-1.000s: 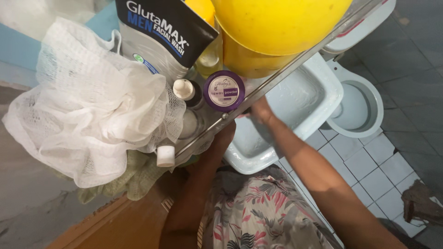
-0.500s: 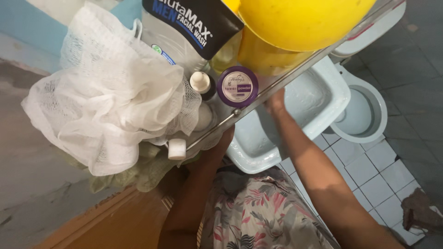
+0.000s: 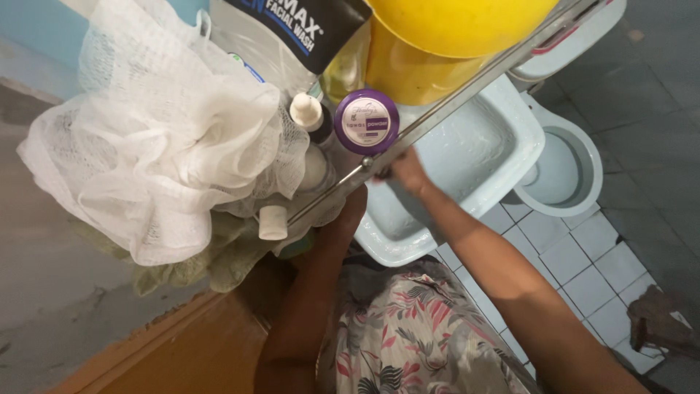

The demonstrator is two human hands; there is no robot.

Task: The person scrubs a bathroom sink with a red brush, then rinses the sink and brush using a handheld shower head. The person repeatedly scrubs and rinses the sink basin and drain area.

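Right hand [image 3: 405,171]: reaches under the shelf rail [image 3: 467,93] into the pale blue basin [image 3: 503,149]; only the knuckles and wrist show, so I cannot tell whether the fingers are spread or curled, or hold anything.
Left hand [image 3: 355,204]: mostly hidden behind the shelf edge, wrist up against the rail near the basin's near rim; grip cannot be told.
Basin: sits below the shelf, its far corner just beside the toilet bowl [image 3: 560,168]; inside looks wet or soapy.
Shelf load: white mesh sponge [image 3: 157,138], purple jar [image 3: 366,121] at the rail, small white-capped bottle [image 3: 306,111], yellow tub [image 3: 452,29], green cloth [image 3: 211,259] hanging under the sponge.
Doing it well: judged from here, the work goes on blind under the rail. Keep wrists low and clear of the bar, move along the basin wall by touch, steady the rim with the left hand so the shelf is not jolted; the jar sits right at the edge.
Change since half a second ago: right hand has slid nearer and to the left, now under the jar; view has tilted, shelf things shifted up-frame. Left forearm much the same.
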